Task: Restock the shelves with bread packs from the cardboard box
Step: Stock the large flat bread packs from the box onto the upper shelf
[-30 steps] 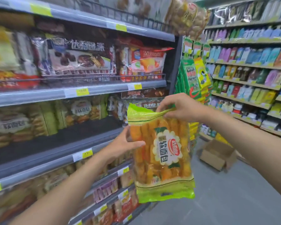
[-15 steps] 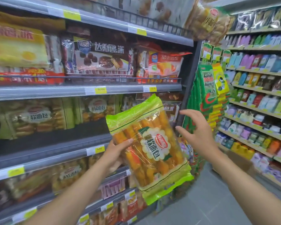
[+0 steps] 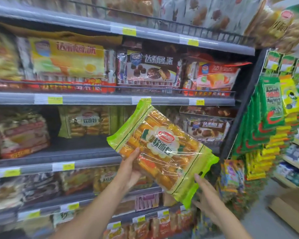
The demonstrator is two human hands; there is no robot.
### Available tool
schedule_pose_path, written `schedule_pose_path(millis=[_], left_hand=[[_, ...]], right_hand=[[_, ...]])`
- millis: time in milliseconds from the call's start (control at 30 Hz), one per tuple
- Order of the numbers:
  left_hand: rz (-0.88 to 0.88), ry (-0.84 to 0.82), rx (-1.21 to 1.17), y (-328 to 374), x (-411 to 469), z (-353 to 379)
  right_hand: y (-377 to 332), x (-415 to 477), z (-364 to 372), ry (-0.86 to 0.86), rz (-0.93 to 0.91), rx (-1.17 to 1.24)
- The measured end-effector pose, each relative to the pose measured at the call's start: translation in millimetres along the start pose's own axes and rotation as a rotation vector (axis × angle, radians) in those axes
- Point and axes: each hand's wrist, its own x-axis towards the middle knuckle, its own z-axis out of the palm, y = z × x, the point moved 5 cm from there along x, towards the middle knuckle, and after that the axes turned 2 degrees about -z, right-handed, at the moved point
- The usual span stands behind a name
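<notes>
Head: pack (image 3: 162,149) between left fingers (image 3: 135,153) (tilted)

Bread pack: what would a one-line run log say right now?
bread pack: tilted, held before middle shelf | left hand: grips it | right hand: open by lower corner

A single wide-angle camera, worn on the person's head, is looking forward and slightly down, facing the grey metal store shelves (image 3: 97,100) at close range and angling toward their right end. The left hand (image 3: 130,169) and right hand (image 3: 207,197) are appearing close below the lens, either side of the green-edged clear plastic bread pack (image 3: 162,149) at centre frame. The brown cardboard box (image 3: 290,214) is sitting in the lower right corner.
</notes>
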Motion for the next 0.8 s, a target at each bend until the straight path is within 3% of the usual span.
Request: schedule_pose_path(millis=[300, 533, 800], left_hand=[[0.001, 0.042, -0.031, 35.5, 0.9, -43.8], [0.099, 0.21, 0.106, 115.4, 3.9, -117.9], [0.141, 0.26, 0.308, 186.1, 0.3, -212.1]], right_hand=[[6.6, 46.8, 66.7, -0.079, -0.122, 0.01], [-12.5, 58.5, 135.5, -0.149, -0.131, -0.049], [-4.8, 108.4, 211.9, -0.204, -0.207, -0.09]])
